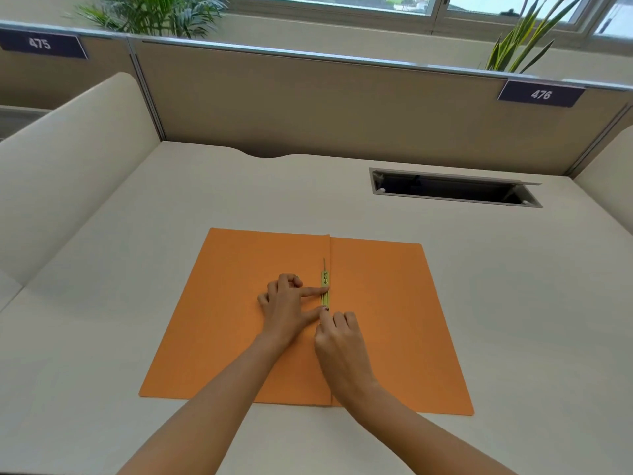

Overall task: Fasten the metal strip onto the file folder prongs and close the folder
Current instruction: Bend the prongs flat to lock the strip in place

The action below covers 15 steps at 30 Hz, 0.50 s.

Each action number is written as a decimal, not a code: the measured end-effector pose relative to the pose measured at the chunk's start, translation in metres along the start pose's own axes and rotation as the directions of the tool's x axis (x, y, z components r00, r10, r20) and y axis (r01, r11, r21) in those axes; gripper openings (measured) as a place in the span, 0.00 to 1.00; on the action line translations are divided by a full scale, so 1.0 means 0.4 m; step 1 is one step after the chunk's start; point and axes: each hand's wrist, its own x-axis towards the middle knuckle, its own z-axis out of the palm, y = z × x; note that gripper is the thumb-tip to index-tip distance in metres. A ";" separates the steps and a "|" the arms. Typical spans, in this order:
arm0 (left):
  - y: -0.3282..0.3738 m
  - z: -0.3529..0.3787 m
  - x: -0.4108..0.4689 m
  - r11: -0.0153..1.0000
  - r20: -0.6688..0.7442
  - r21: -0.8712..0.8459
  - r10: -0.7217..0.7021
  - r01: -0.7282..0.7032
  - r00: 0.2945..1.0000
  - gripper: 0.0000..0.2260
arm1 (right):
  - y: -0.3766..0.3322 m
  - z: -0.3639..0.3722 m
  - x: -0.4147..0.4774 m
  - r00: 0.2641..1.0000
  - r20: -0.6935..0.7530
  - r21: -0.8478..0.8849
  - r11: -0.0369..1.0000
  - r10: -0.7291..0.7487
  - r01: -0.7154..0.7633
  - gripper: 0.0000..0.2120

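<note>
A dark label at the left end of the partition's top edge reads "475" in white, and a second dark label near its right end reads "476".

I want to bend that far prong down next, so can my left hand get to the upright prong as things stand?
Probably yes. The left hand already presses the metal strip just short of the upright prong, and nothing lies between them on the open folder.

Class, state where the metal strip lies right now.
In the head view, the metal strip lies along the centre fold of the open orange folder, under the left hand, with the right hand at its near end.
</note>
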 end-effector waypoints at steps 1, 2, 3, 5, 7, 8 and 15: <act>0.000 0.000 0.000 1.000 -0.002 0.004 0.001 -0.001 1.000 0.16 | 0.010 0.004 -0.006 1.000 -0.021 0.020 1.000 0.004 -0.004 0.06; 0.000 0.000 0.000 1.000 -0.003 0.005 0.003 -0.003 1.000 0.16 | 0.018 0.007 -0.011 0.999 -0.036 0.040 0.999 0.012 -0.010 0.07; 0.001 -0.001 0.000 1.000 -0.003 0.006 0.004 -0.004 1.000 0.16 | 0.024 0.010 -0.016 0.999 -0.047 0.059 0.998 0.019 -0.016 0.08; 0.004 -0.003 -0.001 1.000 0.001 0.010 0.004 -0.004 1.000 0.17 | 0.034 0.016 -0.025 0.997 -0.061 0.093 0.995 0.039 -0.033 0.09; 0.005 -0.005 -0.003 1.000 0.004 0.018 0.003 -0.003 1.000 0.17 | 0.039 0.020 -0.035 0.996 -0.061 0.129 0.990 0.068 -0.060 0.09; 0.006 -0.006 -0.003 1.000 0.004 0.022 0.002 -0.002 1.000 0.17 | 0.041 0.022 -0.039 0.995 -0.055 0.149 0.986 0.085 -0.076 0.10; 0.007 -0.006 -0.003 1.000 0.000 0.012 -0.007 0.007 1.000 0.18 | 0.030 0.025 -0.076 0.980 -0.036 0.236 0.954 0.197 -0.183 0.10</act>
